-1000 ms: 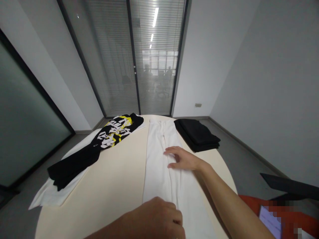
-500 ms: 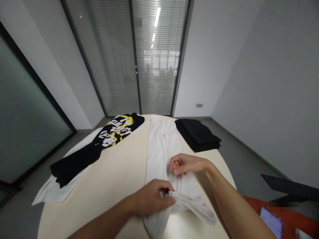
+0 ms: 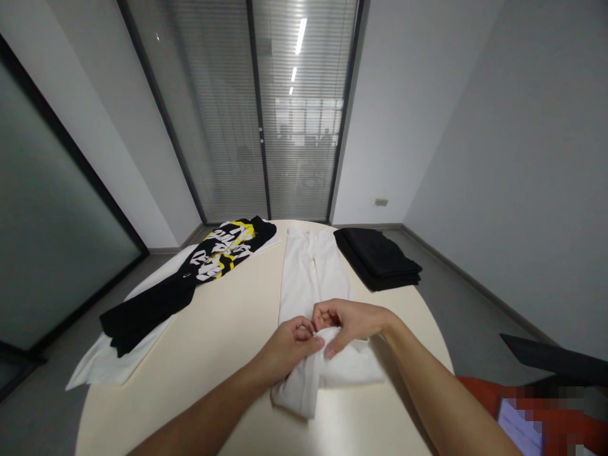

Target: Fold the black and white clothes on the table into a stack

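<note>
White trousers [image 3: 301,272] lie lengthwise on the table, their two long halves side by side. The near end is folded back over itself, with one part lapped to the right. My left hand [image 3: 289,348] pinches the folded edge near the middle. Close beside it, my right hand [image 3: 349,320] grips the same fold, thumb on top and fingers curled behind the cloth. The two hands almost touch, and they hide part of the fold.
A round cream table [image 3: 228,354] carries the clothes. Folded black garments [image 3: 375,259] are stacked at the back right. On the left, a black printed garment [image 3: 223,253] lies over white cloth [image 3: 104,364]. A phone [image 3: 520,427] rests on a red-orange surface at lower right.
My left hand has moved up and away from me, carrying the near end of the trousers onto the rest. My right hand has closed on the folded edge.
</note>
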Action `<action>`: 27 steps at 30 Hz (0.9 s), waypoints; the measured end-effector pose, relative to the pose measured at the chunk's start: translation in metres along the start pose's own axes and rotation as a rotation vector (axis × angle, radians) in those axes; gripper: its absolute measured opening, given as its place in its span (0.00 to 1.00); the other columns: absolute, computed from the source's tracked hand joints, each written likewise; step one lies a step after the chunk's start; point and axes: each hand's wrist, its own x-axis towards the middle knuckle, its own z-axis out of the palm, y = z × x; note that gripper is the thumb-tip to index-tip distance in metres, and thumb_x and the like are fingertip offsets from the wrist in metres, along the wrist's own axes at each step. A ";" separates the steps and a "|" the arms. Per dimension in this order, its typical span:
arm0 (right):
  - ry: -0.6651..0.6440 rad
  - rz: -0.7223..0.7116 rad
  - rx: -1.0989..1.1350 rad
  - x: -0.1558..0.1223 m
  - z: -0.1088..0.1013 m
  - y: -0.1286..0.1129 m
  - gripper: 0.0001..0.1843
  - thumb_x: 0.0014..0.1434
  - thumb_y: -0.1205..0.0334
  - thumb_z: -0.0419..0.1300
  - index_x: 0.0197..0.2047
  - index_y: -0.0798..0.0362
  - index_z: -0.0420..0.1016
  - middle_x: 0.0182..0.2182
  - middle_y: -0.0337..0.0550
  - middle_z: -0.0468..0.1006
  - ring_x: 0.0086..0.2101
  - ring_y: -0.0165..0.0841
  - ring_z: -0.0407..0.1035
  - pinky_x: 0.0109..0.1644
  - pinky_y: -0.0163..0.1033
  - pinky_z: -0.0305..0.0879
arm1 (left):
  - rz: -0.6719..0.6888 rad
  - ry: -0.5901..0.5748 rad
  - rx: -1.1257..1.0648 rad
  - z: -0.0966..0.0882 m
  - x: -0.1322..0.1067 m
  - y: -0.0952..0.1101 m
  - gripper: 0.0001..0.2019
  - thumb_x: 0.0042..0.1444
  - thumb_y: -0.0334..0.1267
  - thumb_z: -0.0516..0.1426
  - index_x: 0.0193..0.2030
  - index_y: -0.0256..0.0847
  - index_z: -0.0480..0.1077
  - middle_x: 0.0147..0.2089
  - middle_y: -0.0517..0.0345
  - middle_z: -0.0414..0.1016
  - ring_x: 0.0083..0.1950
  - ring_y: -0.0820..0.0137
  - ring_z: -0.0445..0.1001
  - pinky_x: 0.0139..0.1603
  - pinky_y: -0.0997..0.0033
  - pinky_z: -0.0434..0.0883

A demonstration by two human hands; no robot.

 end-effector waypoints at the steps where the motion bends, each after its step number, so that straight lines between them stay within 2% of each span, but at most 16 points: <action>1: 0.007 -0.017 0.009 0.002 0.001 0.001 0.32 0.33 0.54 0.81 0.36 0.54 0.69 0.32 0.31 0.70 0.33 0.25 0.63 0.37 0.31 0.59 | -0.005 0.016 -0.009 -0.001 0.000 -0.001 0.29 0.43 0.58 0.70 0.40 0.39 0.66 0.27 0.63 0.73 0.24 0.76 0.66 0.27 0.76 0.57; 3: 0.012 -0.032 0.004 0.005 0.002 0.003 0.31 0.34 0.54 0.80 0.38 0.54 0.71 0.31 0.30 0.70 0.32 0.24 0.63 0.38 0.31 0.60 | -0.013 0.042 -0.006 -0.002 0.000 -0.001 0.30 0.43 0.57 0.70 0.42 0.39 0.64 0.27 0.63 0.75 0.23 0.76 0.68 0.26 0.77 0.57; 6: 0.024 -0.029 -0.054 0.007 0.001 0.006 0.28 0.40 0.53 0.79 0.41 0.54 0.76 0.30 0.31 0.72 0.32 0.26 0.65 0.39 0.32 0.62 | -0.032 0.058 -0.038 -0.002 -0.003 0.002 0.33 0.42 0.54 0.71 0.47 0.39 0.63 0.30 0.57 0.79 0.26 0.71 0.74 0.30 0.74 0.64; 11: 0.011 -0.037 -0.084 0.007 -0.002 0.008 0.27 0.43 0.52 0.77 0.45 0.54 0.81 0.41 0.41 0.81 0.43 0.33 0.73 0.53 0.38 0.66 | -0.025 0.025 -0.148 0.004 -0.005 0.003 0.47 0.43 0.50 0.73 0.65 0.36 0.57 0.45 0.45 0.82 0.41 0.62 0.80 0.45 0.64 0.72; 14: -0.003 -0.055 -0.090 0.006 -0.001 0.005 0.28 0.44 0.50 0.76 0.46 0.54 0.82 0.42 0.43 0.82 0.44 0.35 0.75 0.54 0.39 0.68 | 0.006 0.007 -0.206 0.007 -0.004 0.001 0.52 0.42 0.50 0.73 0.69 0.37 0.53 0.53 0.41 0.78 0.49 0.58 0.79 0.54 0.59 0.70; 18: -0.022 -0.066 -0.067 0.006 0.002 0.004 0.26 0.44 0.49 0.76 0.43 0.54 0.83 0.40 0.44 0.83 0.43 0.35 0.75 0.52 0.39 0.69 | 0.019 -0.034 -0.191 0.011 -0.005 0.002 0.52 0.44 0.53 0.72 0.70 0.36 0.52 0.58 0.38 0.76 0.55 0.55 0.77 0.60 0.55 0.68; 22: 0.042 -0.051 -0.083 0.004 -0.001 0.003 0.23 0.44 0.49 0.76 0.38 0.56 0.82 0.33 0.40 0.81 0.36 0.32 0.73 0.46 0.37 0.68 | -0.024 -0.015 -0.147 0.005 -0.007 0.008 0.52 0.47 0.60 0.68 0.70 0.34 0.52 0.56 0.38 0.77 0.55 0.55 0.77 0.59 0.57 0.68; 25: 0.147 -0.056 -0.082 0.001 -0.009 0.003 0.22 0.49 0.47 0.73 0.38 0.56 0.79 0.32 0.39 0.79 0.34 0.30 0.70 0.41 0.36 0.66 | -0.041 0.018 -0.073 -0.010 -0.008 0.017 0.45 0.52 0.64 0.62 0.68 0.37 0.57 0.61 0.39 0.73 0.56 0.56 0.75 0.57 0.59 0.68; 27: 0.281 -0.074 -0.074 0.001 -0.017 0.007 0.22 0.51 0.46 0.72 0.38 0.56 0.78 0.30 0.38 0.77 0.32 0.29 0.68 0.38 0.35 0.63 | 0.002 -0.001 -0.022 -0.023 -0.008 0.022 0.40 0.56 0.65 0.59 0.67 0.41 0.59 0.65 0.41 0.69 0.58 0.57 0.74 0.56 0.60 0.67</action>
